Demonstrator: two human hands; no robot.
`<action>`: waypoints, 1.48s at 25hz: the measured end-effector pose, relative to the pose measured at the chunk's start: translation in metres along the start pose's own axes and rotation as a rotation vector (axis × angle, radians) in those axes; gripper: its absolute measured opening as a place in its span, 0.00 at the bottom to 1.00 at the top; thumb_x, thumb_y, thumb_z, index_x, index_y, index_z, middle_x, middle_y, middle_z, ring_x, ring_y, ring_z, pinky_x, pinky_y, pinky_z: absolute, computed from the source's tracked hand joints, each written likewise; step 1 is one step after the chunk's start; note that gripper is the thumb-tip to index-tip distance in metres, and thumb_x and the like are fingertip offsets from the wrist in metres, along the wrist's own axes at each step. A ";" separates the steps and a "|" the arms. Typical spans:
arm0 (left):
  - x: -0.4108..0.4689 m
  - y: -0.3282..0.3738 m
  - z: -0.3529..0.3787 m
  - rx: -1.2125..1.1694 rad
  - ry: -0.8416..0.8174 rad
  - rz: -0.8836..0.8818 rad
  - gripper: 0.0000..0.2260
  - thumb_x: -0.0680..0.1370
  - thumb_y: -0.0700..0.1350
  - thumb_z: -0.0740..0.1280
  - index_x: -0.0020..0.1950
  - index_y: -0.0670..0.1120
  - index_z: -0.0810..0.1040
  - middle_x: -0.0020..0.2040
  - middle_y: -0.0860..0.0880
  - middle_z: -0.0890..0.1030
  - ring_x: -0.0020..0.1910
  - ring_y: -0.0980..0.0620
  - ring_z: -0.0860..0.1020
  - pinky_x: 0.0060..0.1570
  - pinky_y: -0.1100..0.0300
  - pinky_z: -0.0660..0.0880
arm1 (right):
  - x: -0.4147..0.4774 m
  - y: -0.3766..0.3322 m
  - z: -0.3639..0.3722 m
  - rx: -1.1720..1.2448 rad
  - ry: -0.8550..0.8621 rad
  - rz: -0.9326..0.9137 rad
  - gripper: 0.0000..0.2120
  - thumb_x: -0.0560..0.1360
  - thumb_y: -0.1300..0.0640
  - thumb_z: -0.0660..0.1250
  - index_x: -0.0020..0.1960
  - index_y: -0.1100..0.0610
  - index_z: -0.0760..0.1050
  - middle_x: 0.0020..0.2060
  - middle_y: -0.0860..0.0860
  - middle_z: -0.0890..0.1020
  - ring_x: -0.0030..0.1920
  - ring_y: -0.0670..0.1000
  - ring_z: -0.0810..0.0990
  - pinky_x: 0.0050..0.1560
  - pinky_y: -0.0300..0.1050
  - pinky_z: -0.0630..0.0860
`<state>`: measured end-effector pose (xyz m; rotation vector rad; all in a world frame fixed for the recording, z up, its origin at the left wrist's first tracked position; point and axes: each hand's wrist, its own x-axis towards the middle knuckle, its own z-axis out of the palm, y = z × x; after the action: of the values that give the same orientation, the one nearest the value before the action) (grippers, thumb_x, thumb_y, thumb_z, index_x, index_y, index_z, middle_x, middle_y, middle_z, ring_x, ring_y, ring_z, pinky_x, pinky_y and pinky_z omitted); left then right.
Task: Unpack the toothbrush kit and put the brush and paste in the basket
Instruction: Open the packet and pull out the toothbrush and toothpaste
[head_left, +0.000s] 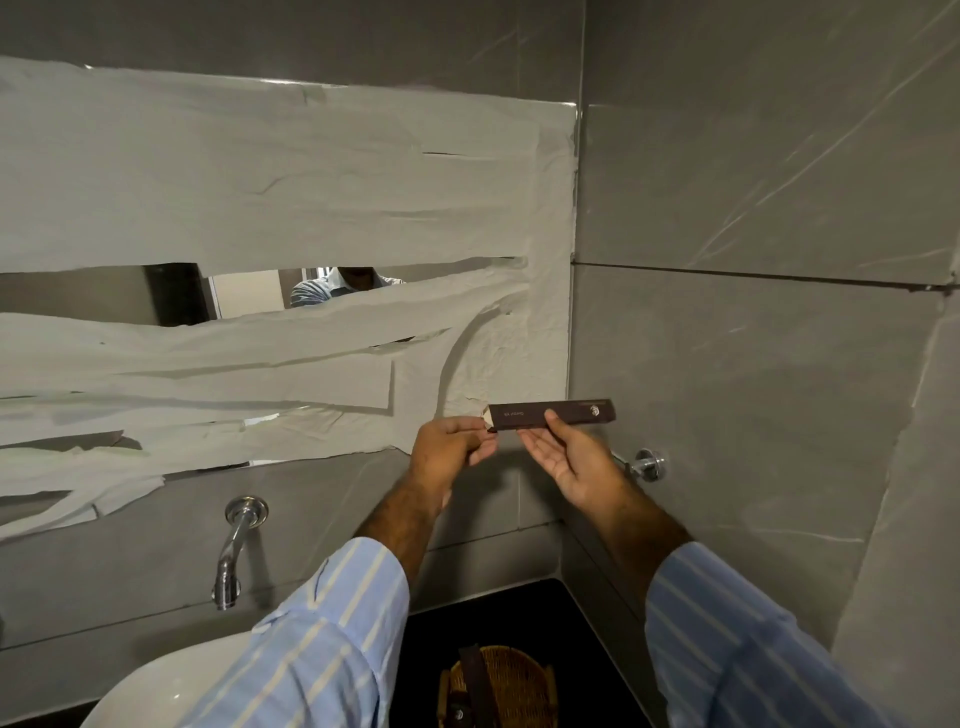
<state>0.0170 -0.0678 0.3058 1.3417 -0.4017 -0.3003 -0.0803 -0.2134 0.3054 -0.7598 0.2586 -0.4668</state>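
Basket (498, 686) at bottom centre on the dark bench (571, 623), directly below the hands. Kit box (550, 414) held mid-frame, long axis horizontal. Right hand (566, 457) pinches its middle, palm open; left hand (452, 447) closes its grip on the left end flap (partly open). Room to pull leftward; wall close behind.

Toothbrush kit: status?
Right hand holds kit box mid-body. Left hand pinches its opened end flap. Basket below, nothing blocking.
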 end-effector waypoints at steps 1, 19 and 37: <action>-0.002 0.000 0.002 -0.245 -0.060 -0.112 0.14 0.77 0.26 0.58 0.60 0.30 0.77 0.50 0.33 0.82 0.46 0.43 0.84 0.47 0.57 0.84 | 0.002 -0.004 0.004 -0.126 -0.011 -0.071 0.10 0.79 0.62 0.65 0.57 0.67 0.75 0.51 0.65 0.82 0.51 0.59 0.84 0.56 0.51 0.82; -0.027 -0.040 0.017 -0.867 -0.007 -0.326 0.12 0.76 0.33 0.70 0.58 0.30 0.77 0.55 0.33 0.81 0.60 0.41 0.80 0.53 0.53 0.80 | 0.021 -0.032 0.024 -0.737 0.050 -0.211 0.08 0.78 0.56 0.67 0.50 0.61 0.73 0.41 0.59 0.79 0.37 0.54 0.83 0.43 0.53 0.85; -0.015 -0.024 -0.002 0.375 -0.099 0.055 0.12 0.75 0.43 0.73 0.55 0.38 0.85 0.48 0.38 0.86 0.40 0.48 0.81 0.47 0.54 0.79 | 0.031 -0.053 0.021 -0.705 0.155 -0.281 0.07 0.78 0.55 0.67 0.46 0.59 0.75 0.43 0.59 0.83 0.40 0.55 0.86 0.42 0.52 0.85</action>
<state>0.0048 -0.0646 0.2800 1.6833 -0.5980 -0.2539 -0.0622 -0.2496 0.3558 -1.4621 0.4747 -0.7143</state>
